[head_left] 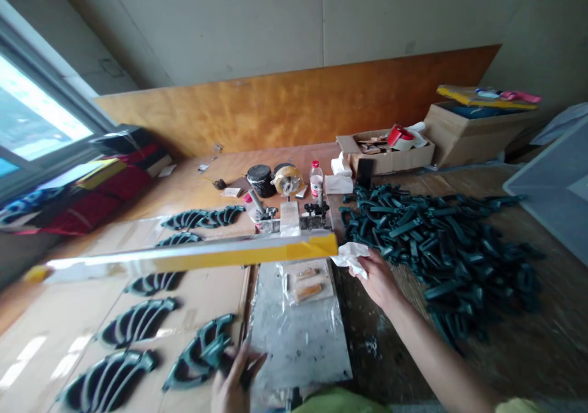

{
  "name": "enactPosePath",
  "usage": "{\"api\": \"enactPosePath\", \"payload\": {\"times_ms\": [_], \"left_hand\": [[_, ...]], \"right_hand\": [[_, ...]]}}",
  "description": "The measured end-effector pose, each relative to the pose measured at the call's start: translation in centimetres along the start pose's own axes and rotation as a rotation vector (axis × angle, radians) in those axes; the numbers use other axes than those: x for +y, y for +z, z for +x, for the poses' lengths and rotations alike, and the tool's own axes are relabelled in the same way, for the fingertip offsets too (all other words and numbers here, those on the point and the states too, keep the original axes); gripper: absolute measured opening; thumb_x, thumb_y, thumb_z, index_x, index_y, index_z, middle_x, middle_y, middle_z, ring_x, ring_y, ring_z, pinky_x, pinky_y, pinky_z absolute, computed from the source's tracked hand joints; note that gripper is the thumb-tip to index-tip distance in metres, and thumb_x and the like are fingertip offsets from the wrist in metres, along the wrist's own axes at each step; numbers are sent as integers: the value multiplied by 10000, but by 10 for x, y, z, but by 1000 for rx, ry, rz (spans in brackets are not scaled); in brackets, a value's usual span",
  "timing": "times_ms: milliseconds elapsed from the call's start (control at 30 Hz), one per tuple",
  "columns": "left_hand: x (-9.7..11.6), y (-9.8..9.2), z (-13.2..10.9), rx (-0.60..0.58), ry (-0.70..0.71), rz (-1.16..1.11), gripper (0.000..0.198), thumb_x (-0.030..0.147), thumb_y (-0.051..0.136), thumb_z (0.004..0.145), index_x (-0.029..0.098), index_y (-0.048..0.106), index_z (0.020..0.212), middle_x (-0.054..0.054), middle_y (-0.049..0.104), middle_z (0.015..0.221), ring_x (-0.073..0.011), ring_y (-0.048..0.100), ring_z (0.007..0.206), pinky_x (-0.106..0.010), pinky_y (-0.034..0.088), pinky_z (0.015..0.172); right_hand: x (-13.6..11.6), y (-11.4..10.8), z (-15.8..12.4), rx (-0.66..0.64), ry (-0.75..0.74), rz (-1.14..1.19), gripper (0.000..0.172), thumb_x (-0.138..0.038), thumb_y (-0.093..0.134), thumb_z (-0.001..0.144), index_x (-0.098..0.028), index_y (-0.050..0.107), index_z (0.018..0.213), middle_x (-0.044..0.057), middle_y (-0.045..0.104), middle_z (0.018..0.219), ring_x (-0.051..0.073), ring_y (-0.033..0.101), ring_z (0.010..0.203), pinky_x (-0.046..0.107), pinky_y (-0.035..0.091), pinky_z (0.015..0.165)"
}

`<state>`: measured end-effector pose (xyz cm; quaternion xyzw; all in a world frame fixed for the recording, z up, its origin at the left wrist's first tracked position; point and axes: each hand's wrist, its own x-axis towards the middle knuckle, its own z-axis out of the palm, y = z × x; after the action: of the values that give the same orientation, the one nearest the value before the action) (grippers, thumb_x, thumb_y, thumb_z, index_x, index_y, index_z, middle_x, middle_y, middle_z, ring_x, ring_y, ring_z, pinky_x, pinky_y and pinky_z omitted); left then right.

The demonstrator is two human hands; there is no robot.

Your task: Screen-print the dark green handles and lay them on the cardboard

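Observation:
My right hand [377, 277] is closed on a crumpled white tissue [351, 257], held out over the table to the right of a grey metal plate [298, 333]. Low in the view, my left hand [235, 381] is at the plate's left edge, its fingers bent round a dark piece that is partly hidden and blurred. Touching or very near those fingers is a dark green curved part [199, 355] with ribs, lying on cardboard. A clear plastic bag [309, 283] with brownish pieces rests on the plate.
A long bar with yellow tape [193, 257] crosses the view above the table. To the right lies a heap of dark green parts [432, 241]. More ribbed parts [110, 379] lie on cardboard at left. Behind are a bottle [316, 180], a tape roll [288, 181] and an open box [386, 163].

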<state>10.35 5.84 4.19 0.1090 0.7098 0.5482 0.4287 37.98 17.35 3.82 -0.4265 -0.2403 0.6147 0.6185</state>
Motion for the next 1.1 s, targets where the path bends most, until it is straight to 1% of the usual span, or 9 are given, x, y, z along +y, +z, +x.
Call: {"api": "enactPosePath", "payload": {"times_ms": [100,200,333,433,567,733,900,1000,1100], "left_hand": [[-9,26,-13,-356,-72,-165,321,332,827,641,160,597,784,-85,682,1059,-305,649,1002,-453,545,850],[-8,46,-23,-604,-4,-246,312,306,835,619,156,600,760,-57,693,943,-228,659,902,-372,538,830],[-2,44,-19,-518,117,-205,293,243,816,620,156,536,639,42,563,613,-93,557,589,-239,508,656],[1,27,-6,-412,121,-280,373,253,826,603,170,463,605,60,522,598,-91,555,572,-258,524,659],[2,12,2,-427,113,-335,350,257,833,613,165,496,639,28,590,693,-118,607,660,-313,537,760],[1,12,-7,-534,17,-365,280,368,771,712,167,588,782,-84,667,1092,-197,621,1003,-276,495,803],[-2,12,-13,-581,-35,-335,409,259,826,612,177,426,611,-34,678,834,-117,578,686,-223,430,614],[-6,11,-11,-546,16,-330,424,218,824,586,180,402,590,3,642,727,-92,522,617,-217,402,602],[-11,9,-8,-509,62,-302,367,238,817,602,172,456,603,11,630,747,-98,525,644,-224,409,633]], "right_hand": [[20,29,-42,-95,74,-20,245,-255,717,616,-220,701,857,24,693,797,155,564,665,260,432,576],[41,53,-68,-198,115,-109,229,-255,699,644,-231,702,872,19,699,845,185,603,764,274,459,654],[53,58,-75,-231,116,-246,223,-283,715,649,-217,713,862,22,707,856,202,617,813,283,456,699],[52,49,-68,-191,114,-302,176,-261,688,640,-205,717,804,27,715,842,197,615,793,282,446,701],[50,47,-64,-172,136,-312,162,-237,635,613,-207,701,757,6,696,758,167,576,683,261,409,624],[49,60,-71,-432,56,-471,124,-183,554,654,-207,675,643,1,666,765,161,560,746,274,409,707],[47,63,-72,-612,27,-572,158,-192,563,707,-201,658,580,8,657,877,163,568,820,279,412,758],[49,64,-76,-519,61,-532,107,-285,618,756,-222,703,746,7,667,887,174,582,835,285,425,771],[56,69,-86,-393,188,-366,373,-481,613,813,-266,634,1117,9,674,902,177,598,785,286,450,707]]}}
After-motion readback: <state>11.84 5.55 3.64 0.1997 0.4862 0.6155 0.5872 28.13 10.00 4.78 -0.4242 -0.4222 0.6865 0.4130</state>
